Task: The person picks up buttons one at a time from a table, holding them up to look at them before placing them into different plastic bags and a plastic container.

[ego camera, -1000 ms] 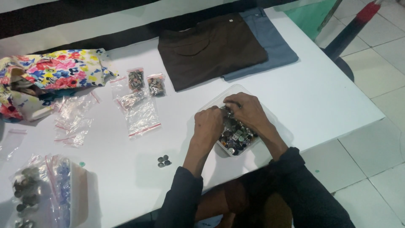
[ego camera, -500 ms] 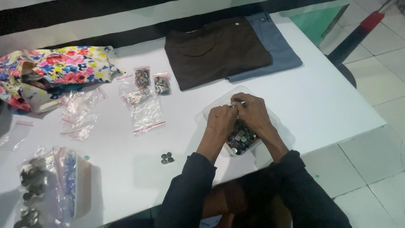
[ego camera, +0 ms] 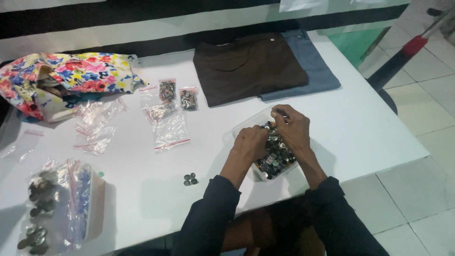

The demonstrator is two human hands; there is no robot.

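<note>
a clear tub (ego camera: 242,126) of metal buttons (ego camera: 275,159) is dug into by the left hand (ego camera: 251,141) and right hand (ego camera: 291,125) on a white table (ego camera: 379,123).

We see folded brown trousers (ego camera: 249,66) over blue ones (ego camera: 310,61), a floral bag (ego camera: 71,78), zip bags (ego camera: 168,125), white tabletop (ego camera: 369,128).

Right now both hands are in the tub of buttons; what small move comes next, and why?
Probably lift the right hand with the button it seems to pinch at the far rim of the tub. The left hand rests on the buttons; small bags lie open to the left.
</note>
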